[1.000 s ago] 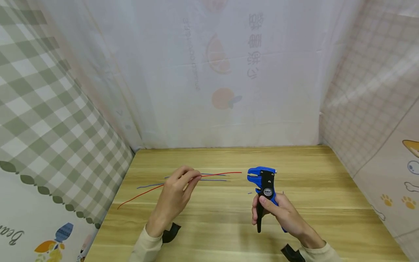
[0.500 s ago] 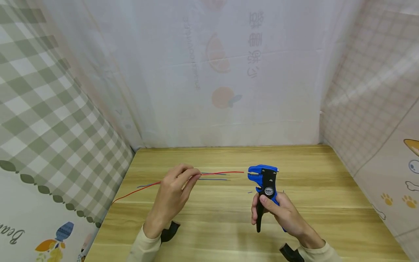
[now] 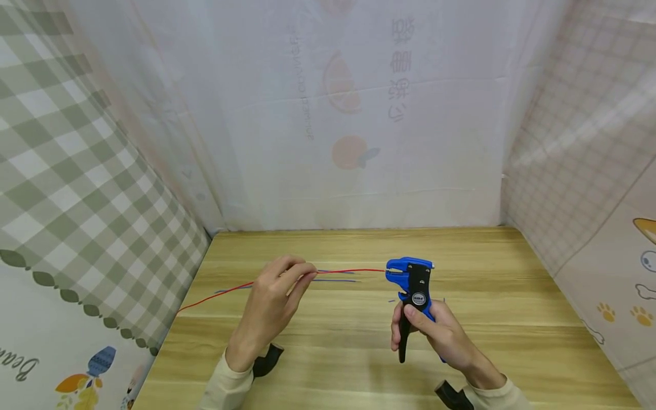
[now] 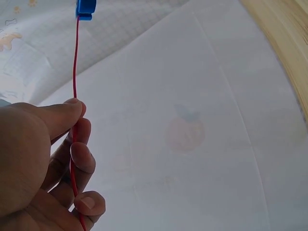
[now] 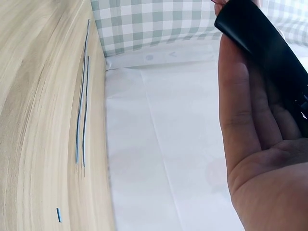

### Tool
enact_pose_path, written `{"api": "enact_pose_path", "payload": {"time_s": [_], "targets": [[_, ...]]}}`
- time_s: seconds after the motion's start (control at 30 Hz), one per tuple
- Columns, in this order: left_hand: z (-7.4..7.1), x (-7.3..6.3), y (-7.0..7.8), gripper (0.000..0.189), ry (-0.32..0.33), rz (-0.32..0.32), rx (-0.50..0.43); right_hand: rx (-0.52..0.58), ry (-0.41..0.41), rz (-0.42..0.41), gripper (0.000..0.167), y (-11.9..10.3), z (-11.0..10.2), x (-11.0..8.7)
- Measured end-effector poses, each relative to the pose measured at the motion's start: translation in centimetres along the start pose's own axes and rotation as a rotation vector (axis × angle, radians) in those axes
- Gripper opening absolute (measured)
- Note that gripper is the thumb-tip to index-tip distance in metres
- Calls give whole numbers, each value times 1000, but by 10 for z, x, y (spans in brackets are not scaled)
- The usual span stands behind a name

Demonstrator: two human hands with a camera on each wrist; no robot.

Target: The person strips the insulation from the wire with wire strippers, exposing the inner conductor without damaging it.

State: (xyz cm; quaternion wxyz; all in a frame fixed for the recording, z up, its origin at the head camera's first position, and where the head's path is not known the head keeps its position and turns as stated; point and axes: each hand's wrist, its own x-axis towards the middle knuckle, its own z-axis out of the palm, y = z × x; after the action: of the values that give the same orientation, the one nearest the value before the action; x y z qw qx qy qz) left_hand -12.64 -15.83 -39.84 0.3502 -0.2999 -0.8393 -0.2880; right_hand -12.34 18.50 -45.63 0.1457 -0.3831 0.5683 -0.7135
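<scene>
Between thumb and fingertips my left hand (image 3: 274, 310) pinches a red wire (image 3: 359, 270), whose long tail trails off to the left. In the left wrist view the wire (image 4: 75, 62) runs straight from the fingers up to the blue tool head (image 4: 86, 6). My right hand (image 3: 443, 336) grips a blue and black wire stripper (image 3: 414, 279) upright by its handles. The wire's right end is at the mouth of the stripper's jaws; how deep it sits is too small to tell. A black handle (image 5: 262, 43) lies across the right fingers in the right wrist view.
Two blue wires (image 5: 85, 110) with bare ends lie on the wooden table (image 3: 338, 353) behind the left hand. A short blue piece (image 5: 58, 215) lies near the stripper, with another small bit (image 3: 444, 299) to its right. White and checked cloths enclose the table.
The red wire has moved to the right with the left hand, its end now meeting the stripper's mouth. The right hand with the stripper has shifted only slightly.
</scene>
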Motion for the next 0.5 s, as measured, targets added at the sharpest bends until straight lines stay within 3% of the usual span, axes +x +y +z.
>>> {"api": "enact_pose_path", "payload": {"time_s": [0.1, 0.27, 0.5], "targets": [[0, 2, 1, 1, 0, 5, 1, 0, 0, 3, 35, -1, 0, 1], [2, 4, 2, 13, 9, 16, 8, 10, -4, 22, 35, -2, 1, 3], [2, 7, 4, 14, -2, 12, 24, 29, -5, 54, 35, -3, 2, 4]]}}
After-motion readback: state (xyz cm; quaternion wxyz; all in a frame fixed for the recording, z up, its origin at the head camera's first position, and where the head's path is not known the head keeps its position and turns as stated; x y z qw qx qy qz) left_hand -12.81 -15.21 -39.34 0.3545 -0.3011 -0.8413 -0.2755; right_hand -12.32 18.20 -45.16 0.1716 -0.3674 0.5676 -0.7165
